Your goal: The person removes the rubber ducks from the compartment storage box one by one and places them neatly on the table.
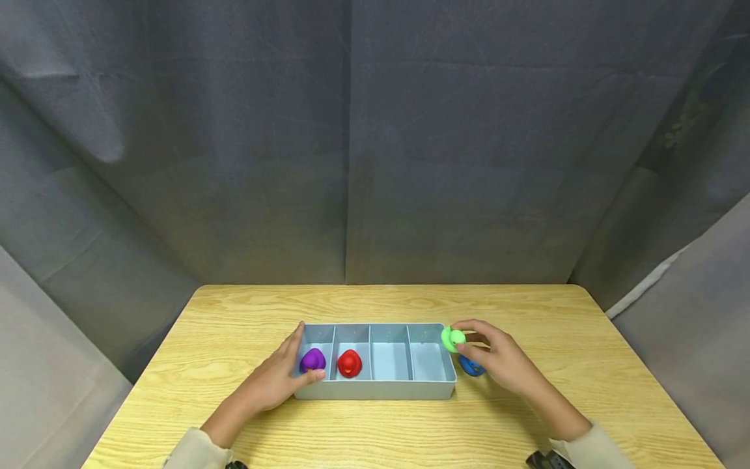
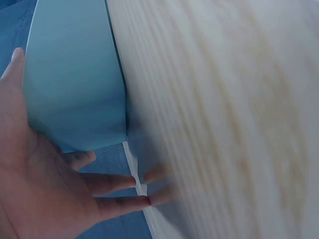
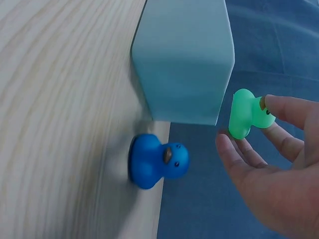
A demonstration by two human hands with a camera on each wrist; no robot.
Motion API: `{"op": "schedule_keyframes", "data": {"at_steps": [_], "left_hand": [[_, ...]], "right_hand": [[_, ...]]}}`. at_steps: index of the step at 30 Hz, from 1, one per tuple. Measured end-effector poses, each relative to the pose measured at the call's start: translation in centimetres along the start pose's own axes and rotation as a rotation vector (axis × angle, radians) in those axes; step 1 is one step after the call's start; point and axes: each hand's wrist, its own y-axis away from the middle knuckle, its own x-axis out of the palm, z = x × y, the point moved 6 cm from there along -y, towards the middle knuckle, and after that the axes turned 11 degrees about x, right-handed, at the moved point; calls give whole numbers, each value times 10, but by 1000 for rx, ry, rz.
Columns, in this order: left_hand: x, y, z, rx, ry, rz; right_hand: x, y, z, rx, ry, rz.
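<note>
A pale blue-grey four-compartment box (image 1: 375, 389) stands on the table. My left hand (image 1: 281, 374) rests around its left end, fingers straight along the end wall and thumb over the front rim. In the leftmost compartment sits a purple rubber duck (image 1: 313, 360); the one beside it holds a red rubber duck (image 1: 349, 363). My right hand (image 1: 498, 355) pinches a green rubber duck (image 3: 242, 115) between thumb and fingers, raised at the box's right end. Below that hand, a blue rubber duck (image 3: 149, 162) sits upright on the table, just right of the box.
The light wood table (image 1: 375, 433) extends around the box on all sides. Grey curtains (image 1: 375, 163) hang behind the table and along both its sides. The box's two right compartments are separated by a thin divider (image 1: 409, 352).
</note>
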Motion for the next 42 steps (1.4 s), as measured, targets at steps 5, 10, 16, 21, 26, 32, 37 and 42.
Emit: {"op": "schedule_keyframes", "data": {"at_steps": [5,10,16,21,26,32,37,42], "left_hand": [[0,0,0,-1,-2,3],[0,0,1,3,-4,4],[0,-1,1,3,-7,2],[0,0,1,5,-4,2],[1,-1,1,6,-14,2],[1,-1,1,7,-14,-1],[1,-1,2,7,-15,0],[1,-1,2,9,-15,1]], "right_hand": [[-7,3,-10,11,32,-14],[-14,8,-18,21,54,-25],[-21,12,-24,19,49,-31],[-26,15,-29,18,61,-37],[-31,17,-34,18,98,-49],[-36,20,-42,15,109,-46],[-41,21,-47,12,101,-42],[-46,23,-51,-3,103,-41]]}}
